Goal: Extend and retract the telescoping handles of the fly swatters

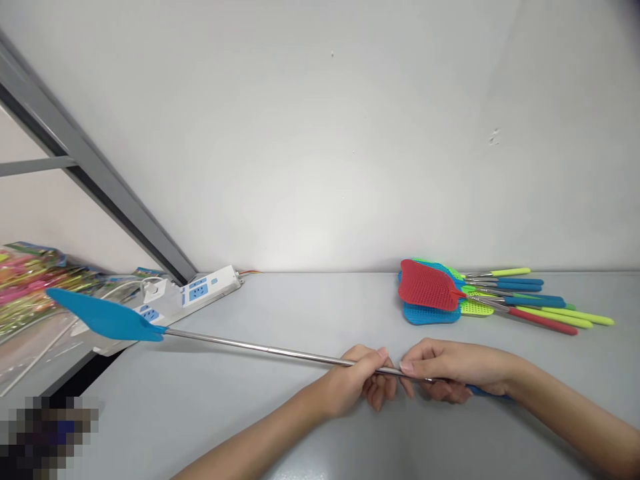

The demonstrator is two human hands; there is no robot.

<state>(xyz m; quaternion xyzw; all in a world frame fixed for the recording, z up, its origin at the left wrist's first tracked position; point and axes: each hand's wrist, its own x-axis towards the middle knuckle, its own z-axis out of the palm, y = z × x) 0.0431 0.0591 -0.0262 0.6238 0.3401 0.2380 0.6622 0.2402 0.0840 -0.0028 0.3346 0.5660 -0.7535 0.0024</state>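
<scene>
A blue fly swatter (107,316) with a long metal telescopic shaft stretches across the view, its head at the left, seen nearly edge-on. My left hand (360,377) is closed around the shaft near its middle. Just to the right, my right hand (450,370) grips the shaft where it meets the blue handle, which is partly hidden by that hand. Beyond my right hand lies a pile of fly swatters with a red one (430,285) on top; blue and yellow-green ones show beneath, handles pointing right.
A white power strip (213,285) lies along the left of the grey table (310,307), with a plug and a white cable. Colourful plastic-wrapped packs (35,287) are at the far left by a grey metal frame (100,153). A white wall rises behind the table.
</scene>
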